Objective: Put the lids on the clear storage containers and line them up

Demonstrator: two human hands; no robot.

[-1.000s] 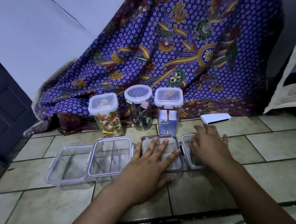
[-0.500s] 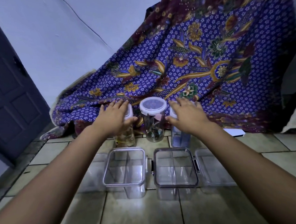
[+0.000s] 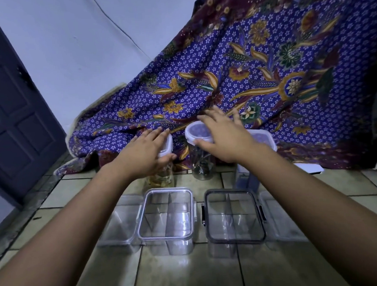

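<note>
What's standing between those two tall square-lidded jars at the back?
In the head view, a tall round-lidded jar stands between them, with dark contents. The right hand is spread above its lid.

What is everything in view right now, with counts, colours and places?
tall clear plastic jars with white lids: three, clear and white, back row; left jar, middle jar, right jar.
flat clear rectangular plastic containers: four, clear, front row; dark-rimmed container, far-left container and far-right container partly behind the forearms.
purple floral batik cloth: one, purple and gold, draped behind the jars.
white flat object: one, white, floor at right.
dark panelled door: one, dark, far left.
beige tiled floor: one, beige, below.
left hand: one, fingers straight on the left jar's lid.
right hand: one, fingers spread over the middle jar, blurred.
</note>
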